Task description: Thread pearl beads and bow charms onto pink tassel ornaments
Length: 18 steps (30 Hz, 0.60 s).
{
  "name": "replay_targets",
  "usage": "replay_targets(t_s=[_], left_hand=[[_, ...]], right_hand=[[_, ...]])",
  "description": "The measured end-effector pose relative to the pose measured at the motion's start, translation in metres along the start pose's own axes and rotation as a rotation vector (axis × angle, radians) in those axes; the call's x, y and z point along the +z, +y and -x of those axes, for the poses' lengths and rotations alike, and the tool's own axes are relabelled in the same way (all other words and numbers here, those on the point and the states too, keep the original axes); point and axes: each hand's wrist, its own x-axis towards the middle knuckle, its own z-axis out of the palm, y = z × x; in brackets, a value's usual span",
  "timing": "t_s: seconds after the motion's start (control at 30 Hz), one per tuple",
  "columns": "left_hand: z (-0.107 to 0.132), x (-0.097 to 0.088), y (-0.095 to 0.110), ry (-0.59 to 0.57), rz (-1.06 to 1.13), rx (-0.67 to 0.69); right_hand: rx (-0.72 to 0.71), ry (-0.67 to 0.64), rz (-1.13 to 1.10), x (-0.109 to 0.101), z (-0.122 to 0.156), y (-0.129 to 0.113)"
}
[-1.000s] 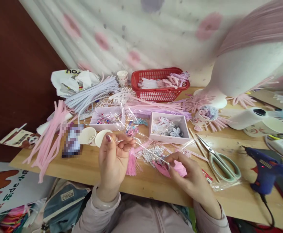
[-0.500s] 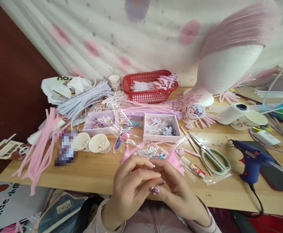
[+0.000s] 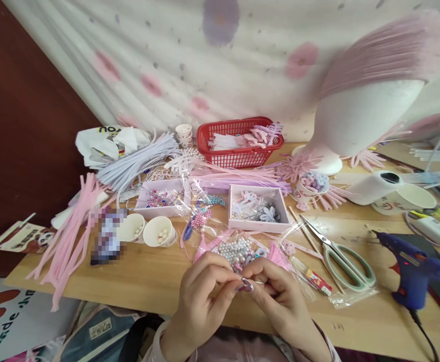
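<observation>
Pale strand (image 3: pixel 258 282), over the front of the tabletop (image 3: pixel 137 269): that is what the person has in hand, though the fingertips hide so much that I can't swear to its shape. The left hand (image 3: pixel 206 304) pinches it between thumb and forefinger, and the right hand (image 3: pixel 285 305) pinches it just beside, so the fingers of both crowd together. From where I stand, the step in hand looks like close fingertip work on that strand. The next move, I'd judge, calls for a light, steady grip on both sides, without a tug that could let it slip.

Low on the left, a white sheet (image 3: pixel 46 322) carries big green writing; "de" is plain among the Chinese characters. The blue bag (image 3: pixel 78 339) next to it has a patch (image 3: pixel 100 329) I can't read.

Past the hands, a small red-labelled tube (image 3: pixel 318 282) has print too tiny to make out, near the green-handled scissors (image 3: pixel 350 269). The blue glue gun (image 3: pixel 411 271) shows no brand I can read. Off left, a card (image 3: pixel 21 237) pictures a panda beside Chinese lettering. 2 paper cups (image 3: pixel 152 231) hold beads (image 3: pixel 163 235). Farther back, a white plastic bag (image 3: pixel 108 146) shows black capitals upside down, which I take for "YOU".
</observation>
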Motion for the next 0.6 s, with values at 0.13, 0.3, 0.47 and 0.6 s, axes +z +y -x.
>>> replay_targets(t_s=[0.13, 0.3, 0.47, 0.6], left_hand=[[-0.001, 0.001, -0.006, 0.008, -0.05, 0.032], [0.004, -0.016, -0.014, 0.051, -0.073, 0.034], [-0.044, -0.098, -0.051, 0.122, -0.509, -0.115], [-0.11, -0.146, -0.107, -0.289, -0.801, -0.313]], right_hand=[[0.056, -0.004, 0.001, 0.002, -0.008, -0.005], [0.162, 0.119, -0.061, 0.002, -0.016, -0.005], [0.091, 0.374, -0.342, -0.012, -0.025, -0.009], [0.053, 0.517, -0.416, -0.024, -0.031, -0.021]])
